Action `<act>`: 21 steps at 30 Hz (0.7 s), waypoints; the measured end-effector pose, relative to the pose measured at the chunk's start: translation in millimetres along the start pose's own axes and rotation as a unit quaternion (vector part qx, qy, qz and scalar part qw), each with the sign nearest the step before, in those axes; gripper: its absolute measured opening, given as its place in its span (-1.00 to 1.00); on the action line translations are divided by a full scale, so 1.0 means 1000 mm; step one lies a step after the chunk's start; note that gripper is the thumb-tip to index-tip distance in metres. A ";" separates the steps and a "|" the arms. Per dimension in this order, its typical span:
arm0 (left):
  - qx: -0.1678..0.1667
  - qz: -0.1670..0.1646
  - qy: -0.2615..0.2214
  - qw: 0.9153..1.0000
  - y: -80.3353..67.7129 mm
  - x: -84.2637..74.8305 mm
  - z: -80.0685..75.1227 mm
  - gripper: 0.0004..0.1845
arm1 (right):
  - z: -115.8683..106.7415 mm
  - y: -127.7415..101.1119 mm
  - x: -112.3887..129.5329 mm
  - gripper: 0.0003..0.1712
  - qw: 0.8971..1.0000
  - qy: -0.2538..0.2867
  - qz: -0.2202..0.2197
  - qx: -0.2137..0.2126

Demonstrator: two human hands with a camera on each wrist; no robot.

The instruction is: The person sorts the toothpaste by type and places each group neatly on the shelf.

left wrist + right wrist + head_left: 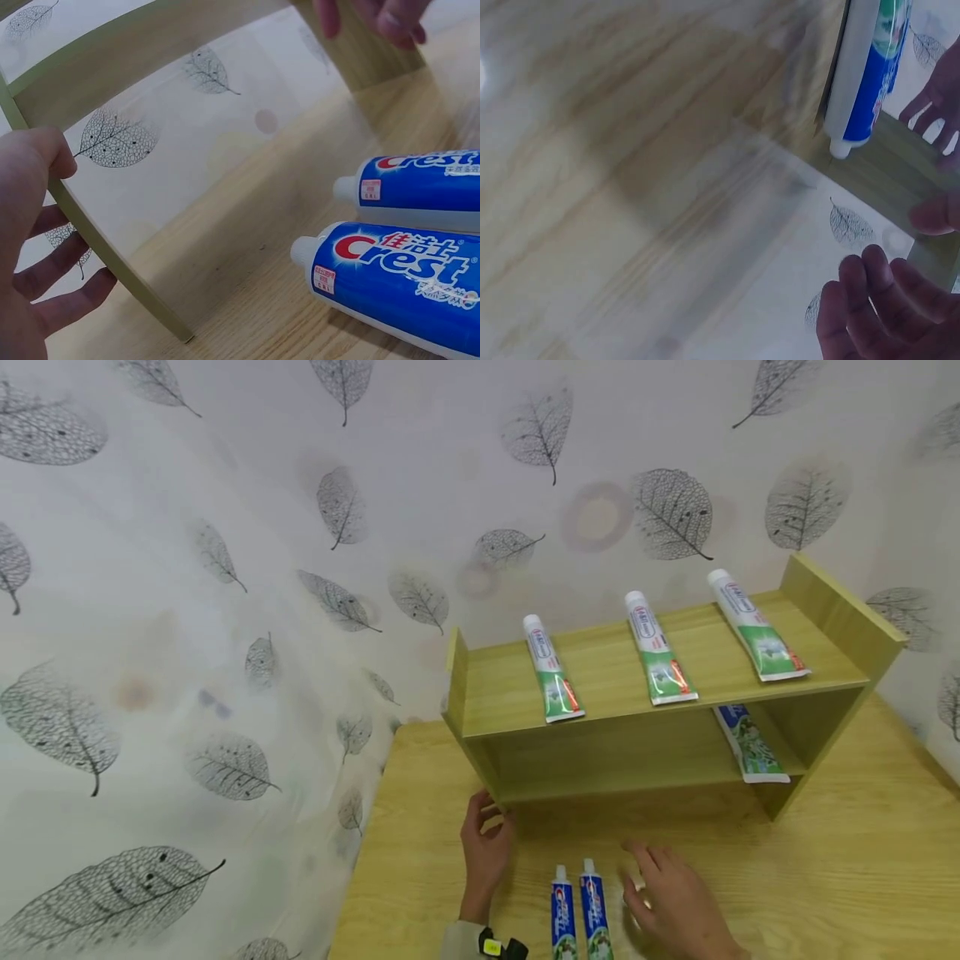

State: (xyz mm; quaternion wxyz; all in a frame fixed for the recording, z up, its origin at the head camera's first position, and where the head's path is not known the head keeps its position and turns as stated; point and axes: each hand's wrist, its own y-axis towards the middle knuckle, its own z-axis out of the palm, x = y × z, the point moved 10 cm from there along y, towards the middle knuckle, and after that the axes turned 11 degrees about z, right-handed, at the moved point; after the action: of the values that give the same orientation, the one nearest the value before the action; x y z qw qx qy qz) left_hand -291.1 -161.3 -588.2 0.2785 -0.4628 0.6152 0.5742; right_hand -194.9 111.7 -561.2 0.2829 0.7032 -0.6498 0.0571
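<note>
Two blue Crest toothpaste tubes [563, 918] [596, 914] lie side by side on the wooden table, caps toward a wooden shelf unit [600, 677]. My left hand [483, 852] is at the shelf's lower left corner. In the left wrist view its thumb [37, 157] lies inside the side panel's front edge and its fingers outside, holding that edge. Both tubes [420, 187] [405, 281] lie just right of it. My right hand [667, 893] hovers over the table right of the tubes, fingers relaxed [885, 307], holding nothing.
Three green-and-white tubes [552, 670] [657, 652] [756, 628] lie spaced along the shelf's top board. One blue tube [748, 745] lies at the right end of the lower board. Leaf-patterned wallpaper stands behind and to the left. The table edge [367, 835] runs left of my left hand.
</note>
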 end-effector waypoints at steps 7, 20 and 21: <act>0.008 -0.003 -0.001 1.000 0.001 0.000 0.001 -0.55 | 0.028 -0.015 0.004 -0.69 0.989 0.076 0.059 0.114; 0.021 -0.023 0.006 1.000 0.001 0.004 0.001 -0.55 | 0.084 -0.038 0.017 -0.40 0.975 0.011 0.033 0.218; 0.021 -0.024 0.007 0.999 0.000 0.004 0.001 -0.55 | 0.087 -0.039 0.017 -0.36 0.973 0.015 0.046 0.227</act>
State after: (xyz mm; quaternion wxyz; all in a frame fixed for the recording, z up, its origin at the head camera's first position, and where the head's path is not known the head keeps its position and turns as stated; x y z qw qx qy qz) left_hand -293.3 -161.1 -591.9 0.2975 -0.4753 0.6176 0.5515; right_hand -180.4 55.7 -639.4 0.1228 0.7172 -0.6475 0.2264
